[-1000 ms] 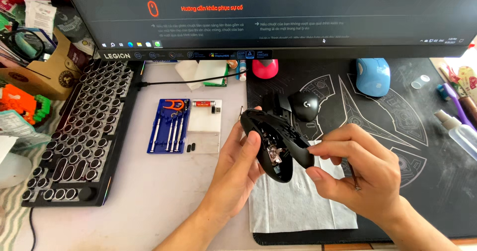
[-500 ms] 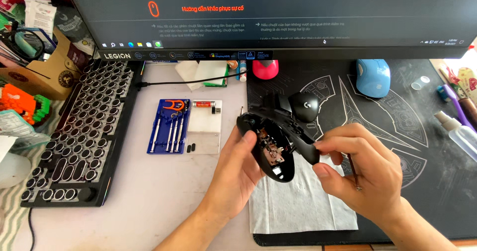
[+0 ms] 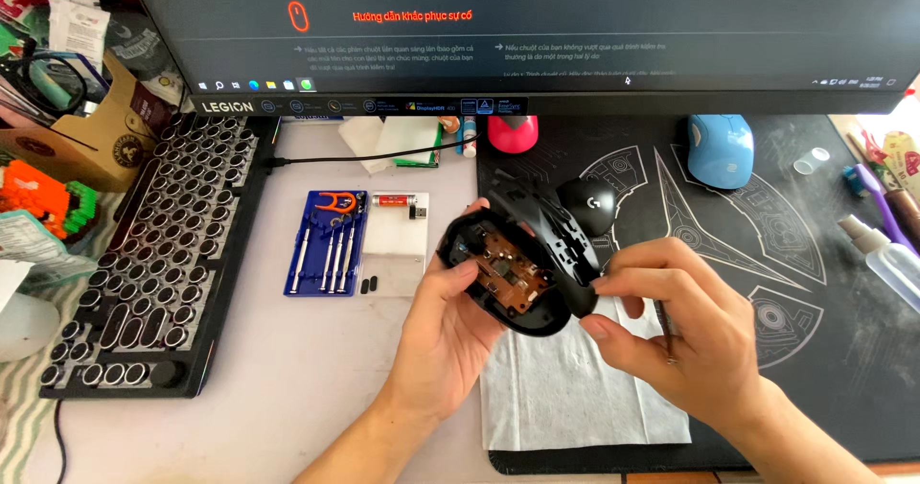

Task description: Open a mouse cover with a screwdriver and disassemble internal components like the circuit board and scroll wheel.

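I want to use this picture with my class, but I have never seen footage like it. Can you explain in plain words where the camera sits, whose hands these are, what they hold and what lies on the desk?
The camera is worn on a person's head and looks down at their own two bare hands. The left hand cradles an opened black computer mouse with its brown circuit board exposed. The right hand grips the mouse's edge and also holds a thin dark tool. Under the hands lies a white cloth on a dark patterned desk mat. To the left are a blue screwdriver set and a black keyboard with round keys. A blue mouse sits further back, below a monitor.
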